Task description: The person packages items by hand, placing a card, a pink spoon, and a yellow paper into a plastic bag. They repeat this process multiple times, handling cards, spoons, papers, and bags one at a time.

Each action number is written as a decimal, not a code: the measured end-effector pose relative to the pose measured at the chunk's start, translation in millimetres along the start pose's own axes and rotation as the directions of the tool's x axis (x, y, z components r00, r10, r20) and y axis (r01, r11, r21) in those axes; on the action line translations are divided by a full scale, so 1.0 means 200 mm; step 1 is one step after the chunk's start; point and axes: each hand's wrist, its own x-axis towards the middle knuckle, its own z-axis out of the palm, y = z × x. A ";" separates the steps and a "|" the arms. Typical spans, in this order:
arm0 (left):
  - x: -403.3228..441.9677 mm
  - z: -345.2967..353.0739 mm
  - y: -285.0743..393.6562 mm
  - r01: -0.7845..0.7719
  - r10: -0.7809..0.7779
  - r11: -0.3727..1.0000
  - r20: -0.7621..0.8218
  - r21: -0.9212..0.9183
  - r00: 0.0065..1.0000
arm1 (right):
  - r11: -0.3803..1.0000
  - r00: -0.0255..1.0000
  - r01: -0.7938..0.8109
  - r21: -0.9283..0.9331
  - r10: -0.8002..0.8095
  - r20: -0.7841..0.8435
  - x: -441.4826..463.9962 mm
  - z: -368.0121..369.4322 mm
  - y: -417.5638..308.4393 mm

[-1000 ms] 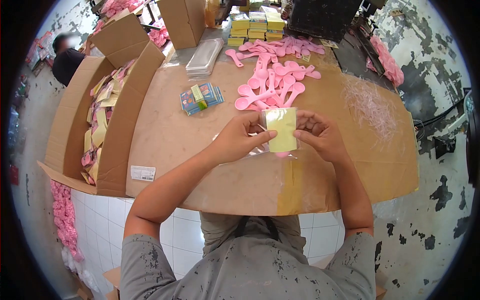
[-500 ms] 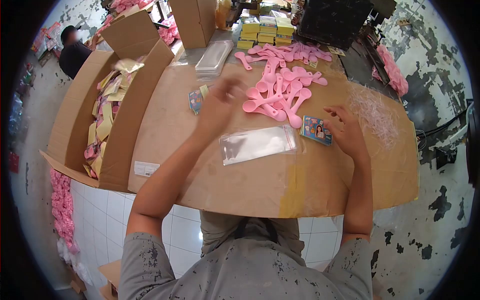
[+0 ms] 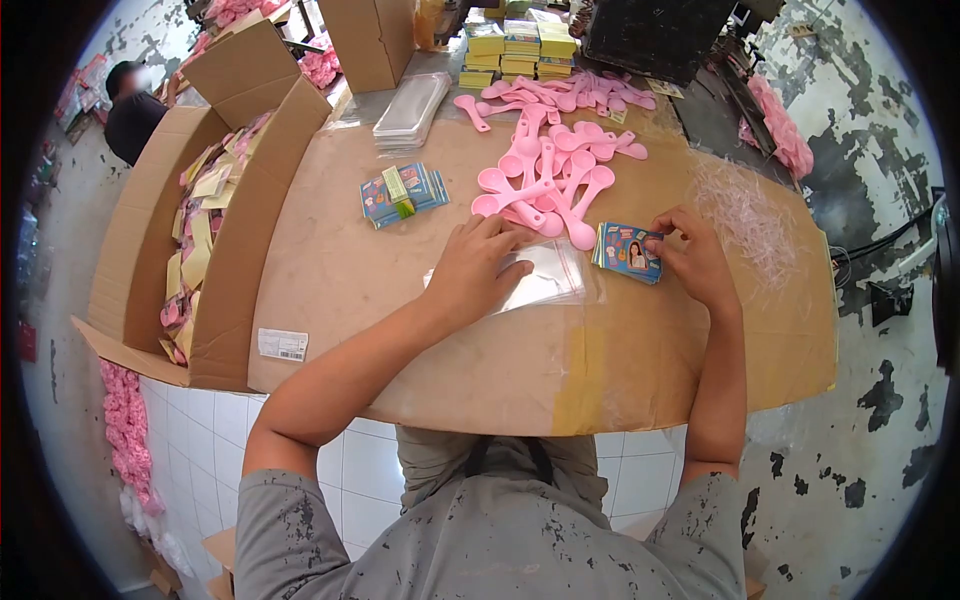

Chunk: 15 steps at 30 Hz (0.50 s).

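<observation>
My left hand (image 3: pixel 472 268) rests over a flat clear plastic bag (image 3: pixel 548 275), fingers apart, its fingertips beside the nearest pink measuring spoons (image 3: pixel 545 185). The spoons lie in a loose heap, and the hand covers part of the bag. At the right, my right hand (image 3: pixel 693 258) pinches the edge of the upper card on a small stack of blue printed cards (image 3: pixel 627 253). Another stack of blue cards (image 3: pixel 400 195), with a pale green-and-yellow strip across it, lies farther left.
An open cardboard box (image 3: pixel 235 240) of packed pink and yellow pieces stands at the left. Clear bags are stacked (image 3: pixel 412 112) at the back, near piles of yellow-edged cards (image 3: pixel 518 50). Clear shredded strips (image 3: pixel 745 220) lie at the right. A person (image 3: pixel 135 112) is beyond the box.
My left hand has moved from near the left card stack down and right onto the clear bag. My right fingers have closed on the edge of the right card stack.
</observation>
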 end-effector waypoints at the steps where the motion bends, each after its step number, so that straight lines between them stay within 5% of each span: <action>1: 0.00 0.00 0.00 0.074 -0.071 0.994 0.037 -0.082 0.997 | 1.000 1.000 0.015 0.001 -0.015 -0.009 0.00 0.00 0.00; 4: 0.01 -0.01 -0.01 0.260 -0.227 0.927 0.145 -0.271 0.963 | 0.997 0.998 0.027 0.070 -0.031 0.048 -0.01 -0.03 0.00; 6: 0.00 -0.01 -0.02 0.330 -0.279 0.881 0.192 -0.339 0.941 | 0.961 0.994 0.049 0.272 -0.072 0.076 -0.03 0.00 -0.03; 10: 0.03 -0.03 0.01 0.240 -0.215 0.927 0.114 -0.289 0.970 | 0.831 0.940 0.194 0.522 -0.310 0.143 -0.07 0.16 -0.17; 12: 0.02 -0.03 0.00 0.197 -0.176 0.946 0.100 -0.259 0.979 | 0.840 0.915 0.236 0.489 -0.361 0.180 -0.08 0.27 -0.21; 15: 0.02 0.00 0.01 0.289 -0.311 0.788 0.054 -0.544 0.949 | 0.922 0.923 0.221 0.319 -0.303 0.238 -0.10 0.31 -0.27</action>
